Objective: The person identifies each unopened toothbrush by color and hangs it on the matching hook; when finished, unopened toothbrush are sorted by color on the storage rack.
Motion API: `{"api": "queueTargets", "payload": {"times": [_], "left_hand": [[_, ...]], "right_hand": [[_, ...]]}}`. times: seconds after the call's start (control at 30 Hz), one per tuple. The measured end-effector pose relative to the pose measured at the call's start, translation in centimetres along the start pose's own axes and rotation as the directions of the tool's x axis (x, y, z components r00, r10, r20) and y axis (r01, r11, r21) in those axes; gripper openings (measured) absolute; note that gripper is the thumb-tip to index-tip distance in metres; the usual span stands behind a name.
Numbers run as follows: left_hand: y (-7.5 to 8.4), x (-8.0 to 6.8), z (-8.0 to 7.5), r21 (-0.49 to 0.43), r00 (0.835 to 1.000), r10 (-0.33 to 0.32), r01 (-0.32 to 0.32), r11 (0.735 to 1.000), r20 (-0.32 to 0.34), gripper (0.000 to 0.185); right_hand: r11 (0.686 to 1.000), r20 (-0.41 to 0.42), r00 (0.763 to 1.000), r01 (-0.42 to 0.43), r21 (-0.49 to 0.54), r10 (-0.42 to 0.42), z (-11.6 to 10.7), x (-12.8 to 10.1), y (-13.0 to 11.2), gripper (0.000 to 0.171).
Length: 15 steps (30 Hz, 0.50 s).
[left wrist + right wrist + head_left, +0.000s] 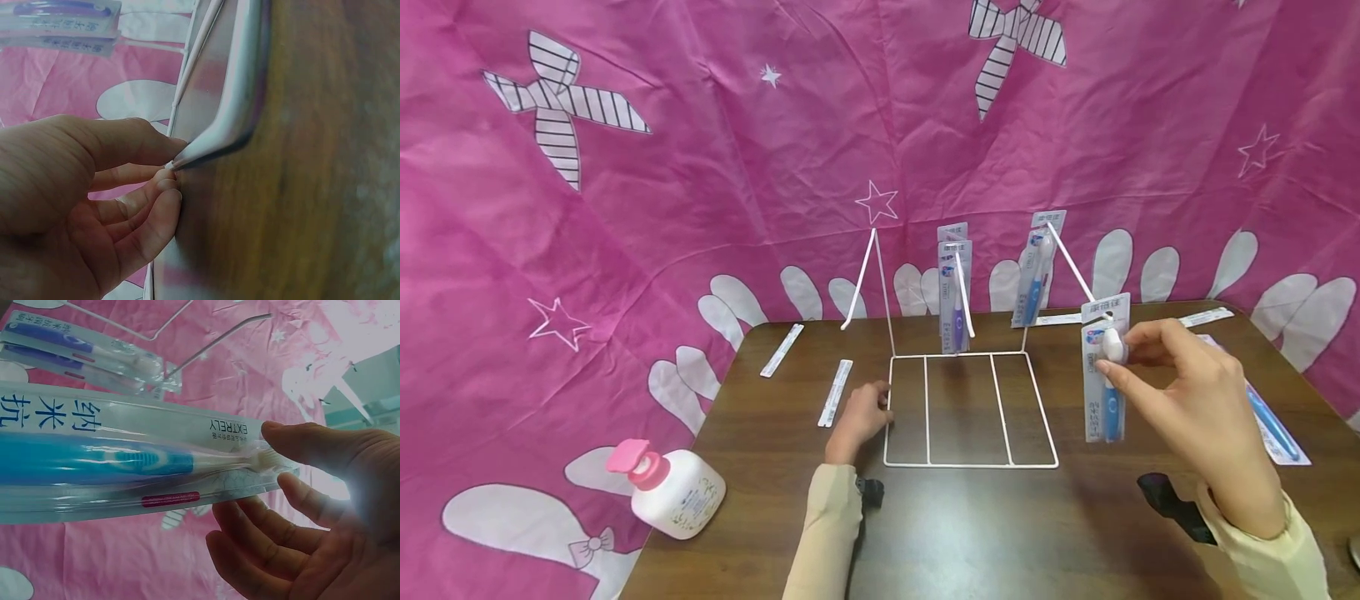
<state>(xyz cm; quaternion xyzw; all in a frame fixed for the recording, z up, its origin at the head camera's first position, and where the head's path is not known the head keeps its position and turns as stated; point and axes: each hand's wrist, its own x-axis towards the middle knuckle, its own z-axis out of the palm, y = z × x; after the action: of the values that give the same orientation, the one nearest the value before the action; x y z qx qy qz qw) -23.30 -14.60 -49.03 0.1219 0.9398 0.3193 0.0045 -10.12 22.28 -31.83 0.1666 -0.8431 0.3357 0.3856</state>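
In the head view, my right hand (1210, 408) pinches a blue packaged toothbrush (1111, 410) by its edges near the brush head. The pack hangs upright at the front end of the right hook (1071, 262); the hook's tip seems to show through its hanging hole. My left hand (861, 417) holds the left side bar of the white wire rack (970, 465), thumb and fingers pinching the wire (234, 81) in the left wrist view. Another blue packaged toothbrush (1034, 279) hangs further back on the right hook. Purple packaged toothbrushes (956, 308) hang on the middle hook.
The left hook (859, 279) carries no pack. Several white paper strips (835, 393) lie on the brown table (970, 542). At the right lies another packaged toothbrush (1276, 425). A white pump bottle (679, 493) stands at the left. Behind hangs a pink cloth (700, 167).
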Motion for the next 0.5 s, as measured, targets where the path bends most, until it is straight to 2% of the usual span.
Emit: {"api": "queueTargets", "payload": {"times": [0.27,0.5], "left_hand": [[0.2,0.0,0.0,-0.002,1.0,-0.02,0.02,1.0,0.011,0.043],[-0.1,0.1,0.1,0.014,1.0,-0.011,0.011,1.0,0.0,0.044]], "right_hand": [[0.997,0.013,0.999,0.034,-0.065,-0.033,1.9,1.3,1.9,0.041],[0.994,-0.032,0.997,0.062,-0.085,-0.065,4.4,3.4,4.4,0.035]]}}
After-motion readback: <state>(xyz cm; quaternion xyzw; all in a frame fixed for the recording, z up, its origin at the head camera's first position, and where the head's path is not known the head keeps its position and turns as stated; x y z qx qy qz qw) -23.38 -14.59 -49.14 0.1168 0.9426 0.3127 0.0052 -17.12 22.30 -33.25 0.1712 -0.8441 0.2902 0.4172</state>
